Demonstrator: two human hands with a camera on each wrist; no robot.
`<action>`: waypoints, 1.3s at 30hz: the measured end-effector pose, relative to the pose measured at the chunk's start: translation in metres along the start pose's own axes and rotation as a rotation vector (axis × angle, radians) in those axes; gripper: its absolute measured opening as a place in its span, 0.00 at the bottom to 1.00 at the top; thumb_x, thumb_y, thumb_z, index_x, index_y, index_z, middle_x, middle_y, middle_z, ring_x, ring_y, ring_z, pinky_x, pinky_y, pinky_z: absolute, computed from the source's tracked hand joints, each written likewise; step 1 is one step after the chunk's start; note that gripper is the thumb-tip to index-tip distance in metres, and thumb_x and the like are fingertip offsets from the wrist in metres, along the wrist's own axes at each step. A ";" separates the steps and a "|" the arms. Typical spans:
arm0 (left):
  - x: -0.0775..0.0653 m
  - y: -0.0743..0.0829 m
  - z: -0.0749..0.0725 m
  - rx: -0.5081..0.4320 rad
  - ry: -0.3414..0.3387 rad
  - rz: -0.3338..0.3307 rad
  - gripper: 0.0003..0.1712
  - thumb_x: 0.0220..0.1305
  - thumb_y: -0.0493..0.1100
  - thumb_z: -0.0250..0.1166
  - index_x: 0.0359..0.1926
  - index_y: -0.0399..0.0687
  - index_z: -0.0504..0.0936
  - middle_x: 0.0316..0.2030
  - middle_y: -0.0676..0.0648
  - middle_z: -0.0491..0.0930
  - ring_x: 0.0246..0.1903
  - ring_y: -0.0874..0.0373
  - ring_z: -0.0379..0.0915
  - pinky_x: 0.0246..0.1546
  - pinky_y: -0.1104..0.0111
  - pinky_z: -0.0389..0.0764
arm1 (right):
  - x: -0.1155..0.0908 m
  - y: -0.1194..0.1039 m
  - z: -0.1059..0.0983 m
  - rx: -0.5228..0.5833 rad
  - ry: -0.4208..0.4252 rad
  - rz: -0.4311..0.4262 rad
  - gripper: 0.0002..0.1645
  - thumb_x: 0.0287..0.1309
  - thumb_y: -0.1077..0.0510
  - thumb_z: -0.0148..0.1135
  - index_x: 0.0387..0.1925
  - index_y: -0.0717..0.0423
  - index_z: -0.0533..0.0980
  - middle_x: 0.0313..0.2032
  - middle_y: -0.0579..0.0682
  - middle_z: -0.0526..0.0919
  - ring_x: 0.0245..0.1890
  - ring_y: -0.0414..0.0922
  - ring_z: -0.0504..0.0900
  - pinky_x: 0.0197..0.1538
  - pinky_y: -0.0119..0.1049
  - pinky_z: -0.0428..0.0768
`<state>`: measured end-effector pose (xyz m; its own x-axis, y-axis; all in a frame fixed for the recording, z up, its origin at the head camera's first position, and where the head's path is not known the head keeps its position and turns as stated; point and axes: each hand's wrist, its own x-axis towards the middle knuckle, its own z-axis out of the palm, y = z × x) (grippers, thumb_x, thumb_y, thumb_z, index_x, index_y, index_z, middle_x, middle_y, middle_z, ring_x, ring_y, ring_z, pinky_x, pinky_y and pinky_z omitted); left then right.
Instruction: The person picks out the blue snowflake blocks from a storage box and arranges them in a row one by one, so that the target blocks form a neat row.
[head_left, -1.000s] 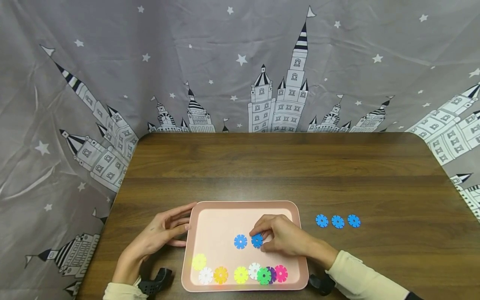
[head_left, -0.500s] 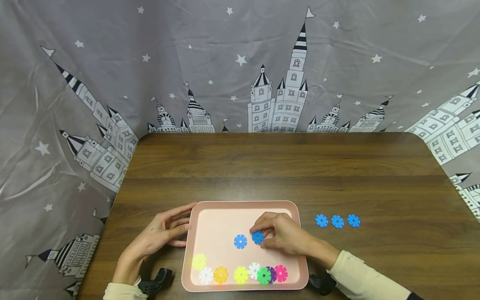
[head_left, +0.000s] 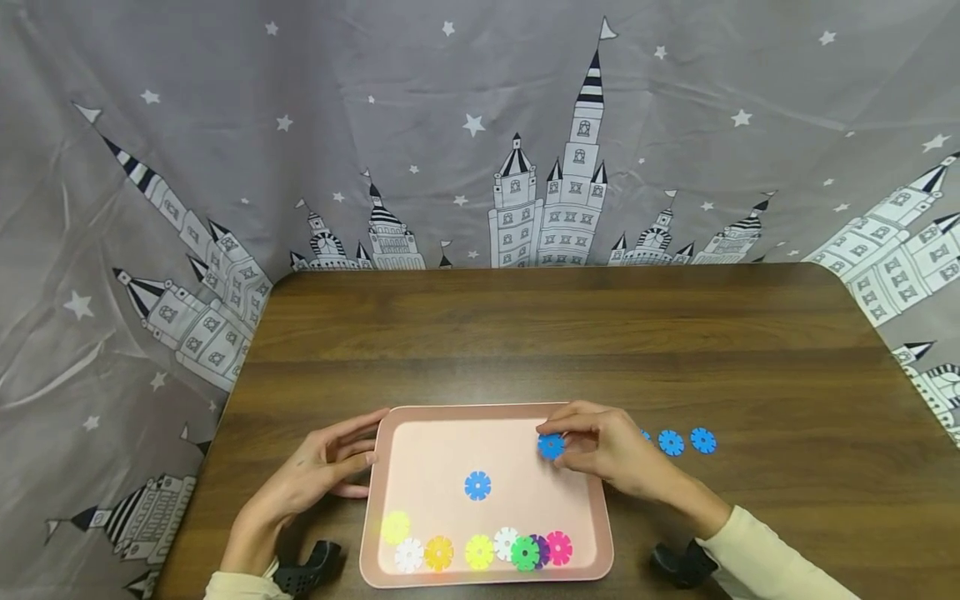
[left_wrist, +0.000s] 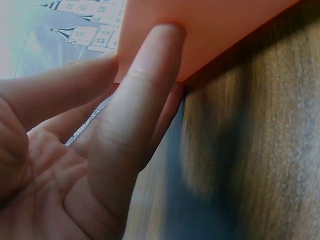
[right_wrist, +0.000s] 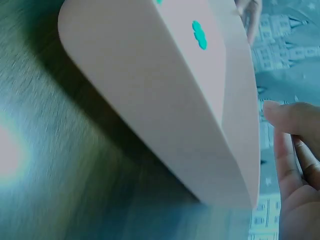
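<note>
My right hand (head_left: 615, 450) pinches a blue notched plastic disc (head_left: 551, 447) between thumb and fingers, above the upper right part of the pink tray (head_left: 427, 450). In the right wrist view that hand (right_wrist: 300, 155) hovers past the tray's wall (right_wrist: 130, 75). My left hand (head_left: 318, 467) touches the tray's left side with extended fingers. Its thumb (left_wrist: 145, 85) lies flat on the outer wall in the left wrist view. One more blue disc (head_left: 477, 485) lies mid-tray.
Along the tray's near side lie several discs: yellow (head_left: 480, 552), orange (head_left: 438, 552), white (head_left: 409, 554), green (head_left: 525, 552), purple and pink (head_left: 559, 547). On the wooden table (head_left: 525, 333) right of the tray sit blue discs (head_left: 671, 442), one partly hidden behind my right hand. A grey castle-print cloth (head_left: 420, 100) hangs behind.
My right hand has lifted the blue disc from beside the other one and carried it up and right toward the tray's right rim. My left hand stays at the tray's side.
</note>
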<state>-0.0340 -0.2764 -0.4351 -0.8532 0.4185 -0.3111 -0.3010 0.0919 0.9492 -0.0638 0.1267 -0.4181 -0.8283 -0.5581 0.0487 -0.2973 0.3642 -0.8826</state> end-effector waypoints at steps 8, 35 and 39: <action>-0.001 -0.001 0.001 0.005 0.007 0.001 0.37 0.70 0.35 0.60 0.74 0.36 0.56 0.71 0.28 0.54 0.57 0.62 0.73 0.42 0.50 0.85 | -0.019 0.014 -0.030 0.016 0.127 0.014 0.21 0.49 0.68 0.74 0.47 0.58 0.84 0.46 0.47 0.83 0.41 0.42 0.82 0.46 0.36 0.86; -0.001 0.000 0.002 0.016 0.012 -0.005 0.37 0.70 0.36 0.60 0.75 0.36 0.55 0.70 0.26 0.55 0.57 0.64 0.73 0.42 0.50 0.85 | -0.098 0.077 -0.103 -0.146 0.358 0.107 0.27 0.48 0.73 0.72 0.53 0.65 0.80 0.50 0.53 0.80 0.43 0.33 0.82 0.46 0.24 0.83; -0.001 0.000 0.002 0.012 0.007 -0.002 0.37 0.70 0.36 0.60 0.75 0.36 0.55 0.71 0.27 0.53 0.57 0.65 0.72 0.42 0.50 0.85 | -0.109 0.087 -0.110 -0.179 0.384 0.146 0.27 0.48 0.73 0.72 0.53 0.66 0.80 0.49 0.50 0.81 0.42 0.31 0.82 0.44 0.22 0.82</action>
<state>-0.0326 -0.2752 -0.4344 -0.8558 0.4119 -0.3129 -0.2975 0.1030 0.9492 -0.0517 0.3012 -0.4489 -0.9740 -0.1860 0.1293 -0.2133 0.5610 -0.7999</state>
